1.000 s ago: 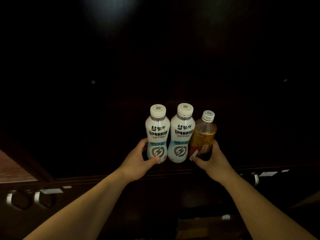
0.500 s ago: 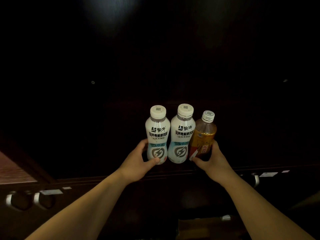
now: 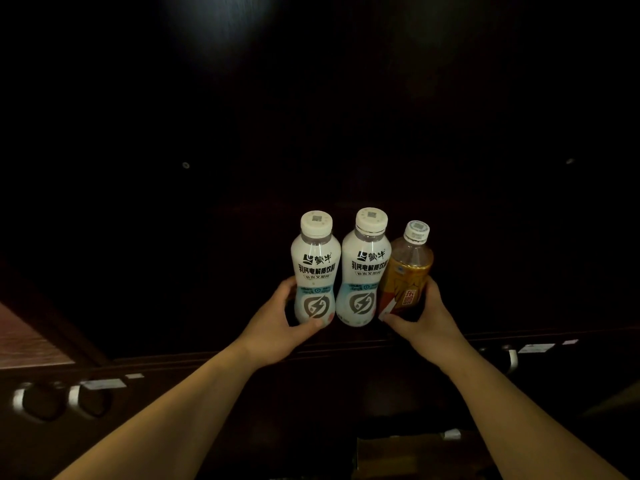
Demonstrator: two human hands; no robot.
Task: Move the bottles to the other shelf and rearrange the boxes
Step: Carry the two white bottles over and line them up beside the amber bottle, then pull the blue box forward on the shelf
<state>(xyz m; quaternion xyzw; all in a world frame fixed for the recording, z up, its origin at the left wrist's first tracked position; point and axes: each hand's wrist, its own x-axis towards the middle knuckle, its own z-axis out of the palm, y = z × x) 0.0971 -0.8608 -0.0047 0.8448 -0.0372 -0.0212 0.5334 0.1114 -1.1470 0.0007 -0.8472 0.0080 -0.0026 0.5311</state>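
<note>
**Three bottles bunched at the shelf edge, both hands on the outer two**

Three bottles stand upright in a tight row, side by side and touching or nearly so: a left white bottle (image 3: 314, 271), a middle white bottle (image 3: 363, 268), and an amber bottle (image 3: 408, 271) on the right. Their bases sit at or just above the front edge of a dark shelf (image 3: 519, 336); I cannot tell whether they rest on it or are lifted clear.

The left hand (image 3: 277, 327) wraps the lower part of the left white bottle, thumb across the front near the base. The right hand (image 3: 420, 322) grips the lower part of the amber bottle, thumb at the front, fingers round the far side. The middle bottle has no hand on it; it looks pinched between its neighbours.

Further out, the cabinet interior is too dark to read. Below the shelf edge run dark fronts with metal ring handles (image 3: 41, 400) and small paper labels (image 3: 535, 348). A wooden surface (image 3: 24, 341) shows at far left. Something pale and box-like sits low in the frame, centre, too dim to identify.

My judgement on progress: the bottle move is in hand, either being set down or picked up as a group of three; I cannot say which shelf this is. No box rearranging is visible, so I take that part as still to do.
</note>
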